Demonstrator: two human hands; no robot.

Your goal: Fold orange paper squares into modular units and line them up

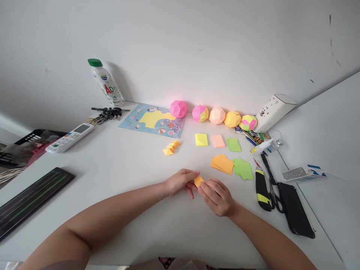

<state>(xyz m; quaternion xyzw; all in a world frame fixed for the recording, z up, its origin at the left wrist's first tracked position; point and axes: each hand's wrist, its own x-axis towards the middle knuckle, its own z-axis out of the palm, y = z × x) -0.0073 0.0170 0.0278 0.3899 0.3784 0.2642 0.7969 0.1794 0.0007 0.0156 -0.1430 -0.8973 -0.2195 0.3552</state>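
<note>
Between my two hands is a small folded piece of orange paper (pixel 198 181). My left hand (pixel 182 181) pinches its left edge with the thumb and fingers, some other fingers loosely spread below. On its right side, the fingertips of my right hand (pixel 216 195) are closed on the same paper. Ahead and to the left lie several folded orange paper units (pixel 171 147). Beyond my right hand are loose orange sheets (pixel 222 164) and green sheets (pixel 243 168). Farther back sit a yellow pad (pixel 201 139), a pink pad (pixel 218 141) and a green pad (pixel 234 144).
Several faceted paper balls (pixel 216 116) line the wall beside a blue booklet (pixel 153 120). At left are a bottle (pixel 108 84), keys (pixel 108 112) and a remote control (pixel 70 138). A utility knife (pixel 263 189), scissors (pixel 272 187) and a black case (pixel 296 210) lie at right.
</note>
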